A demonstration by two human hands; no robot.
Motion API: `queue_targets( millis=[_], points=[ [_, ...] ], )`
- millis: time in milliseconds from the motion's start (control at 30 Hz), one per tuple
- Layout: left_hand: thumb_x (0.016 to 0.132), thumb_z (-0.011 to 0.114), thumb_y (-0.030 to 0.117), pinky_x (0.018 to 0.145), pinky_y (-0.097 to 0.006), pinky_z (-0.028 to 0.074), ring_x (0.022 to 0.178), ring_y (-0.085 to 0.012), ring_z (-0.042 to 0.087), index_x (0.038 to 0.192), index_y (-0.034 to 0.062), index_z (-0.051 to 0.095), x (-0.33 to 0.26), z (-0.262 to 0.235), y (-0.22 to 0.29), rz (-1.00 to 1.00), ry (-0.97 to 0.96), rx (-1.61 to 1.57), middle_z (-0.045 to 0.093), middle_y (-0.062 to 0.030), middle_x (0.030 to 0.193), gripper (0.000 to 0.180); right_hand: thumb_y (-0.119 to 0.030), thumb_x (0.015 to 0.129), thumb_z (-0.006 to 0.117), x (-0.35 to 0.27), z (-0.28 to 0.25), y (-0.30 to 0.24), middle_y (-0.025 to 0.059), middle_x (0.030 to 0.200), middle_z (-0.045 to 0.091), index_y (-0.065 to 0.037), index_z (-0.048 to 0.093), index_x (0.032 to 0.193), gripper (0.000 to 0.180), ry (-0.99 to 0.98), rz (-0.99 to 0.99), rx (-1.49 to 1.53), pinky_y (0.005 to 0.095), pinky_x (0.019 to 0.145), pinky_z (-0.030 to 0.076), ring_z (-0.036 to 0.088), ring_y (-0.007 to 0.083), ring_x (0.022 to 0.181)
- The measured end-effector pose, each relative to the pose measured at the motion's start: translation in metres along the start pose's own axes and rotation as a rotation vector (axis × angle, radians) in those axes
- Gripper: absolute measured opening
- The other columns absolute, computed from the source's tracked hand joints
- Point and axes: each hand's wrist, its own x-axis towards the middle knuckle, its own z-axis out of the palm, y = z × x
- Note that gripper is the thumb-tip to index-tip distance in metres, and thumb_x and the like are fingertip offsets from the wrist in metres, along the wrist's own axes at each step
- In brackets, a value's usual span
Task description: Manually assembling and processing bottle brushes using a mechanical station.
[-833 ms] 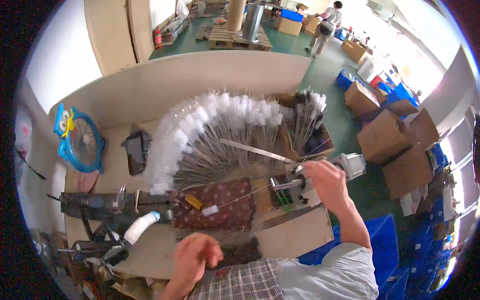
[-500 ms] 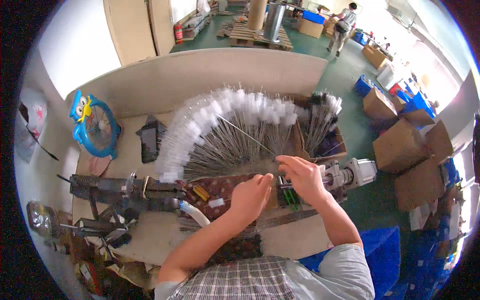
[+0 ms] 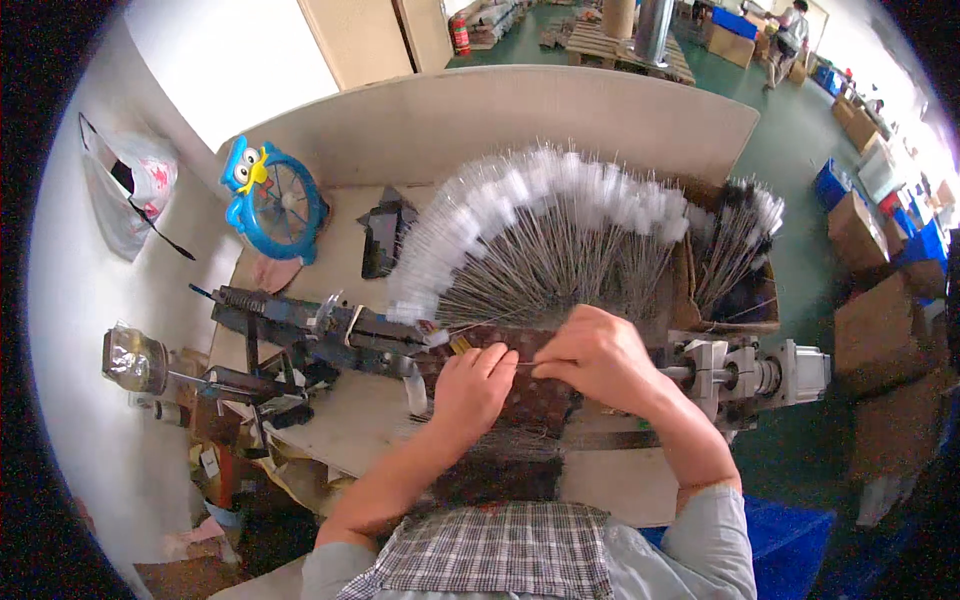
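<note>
Head view: the bench (image 3: pixel 345 235) is the largest thing, and on it spreads the brush pile (image 3: pixel 550 250), a fan of white-tipped wires. Right of the pile sits the machine (image 3: pixel 805 374); close by the pile's right end stands a box (image 3: pixel 735 326) of darker brushes. Left of the pile is a blue wheel (image 3: pixel 283 210), and on its near side lies a dark red cloth (image 3: pixel 535 405). Above that cloth the left hand (image 3: pixel 478 385) and right hand (image 3: pixel 605 360) have come together; a moment ago the right was at the machine and the left well apart from it. That suggests the work has passed from the machine to a piece handled between both hands. Smallest is the thin wire (image 3: pixel 526 364), bridging the gap between the fingertips, nearer the wearer than the pile. The right thumb and forefinger appear to pinch it; the left fingers are curled together, but whether they grip its other end I cannot tell.
</note>
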Motion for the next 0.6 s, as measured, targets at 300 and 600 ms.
queue_targets(
  millis=[300,600],
  points=[
    [0.070,0.060,0.011,0.071,-0.032,0.047,0.087,-0.0233,0.056,0.086,0.0089,0.062,0.044,0.032,-0.027,-0.152,-0.122,0.154,0.058,-0.0069,0.086,0.016,-0.024,0.068,0.070,0.030,0.016,-0.006,0.0044,0.064,0.058,-0.011,0.067,0.071,0.013,-0.002,-0.025,0.033,0.0360,0.064,0.047,0.054,0.0238,0.070],
    [0.064,0.069,0.015,0.066,-0.034,0.051,0.088,-0.0254,0.059,0.076,0.0090,0.065,0.060,0.033,-0.040,-0.175,-0.360,0.130,0.059,-0.0084,0.084,0.014,-0.024,0.068,0.071,0.036,0.021,-0.014,0.0027,0.064,0.058,-0.012,0.068,0.070,0.012,0.017,-0.009,0.024,0.0347,0.065,0.047,0.054,0.0219,0.072]
  ],
)
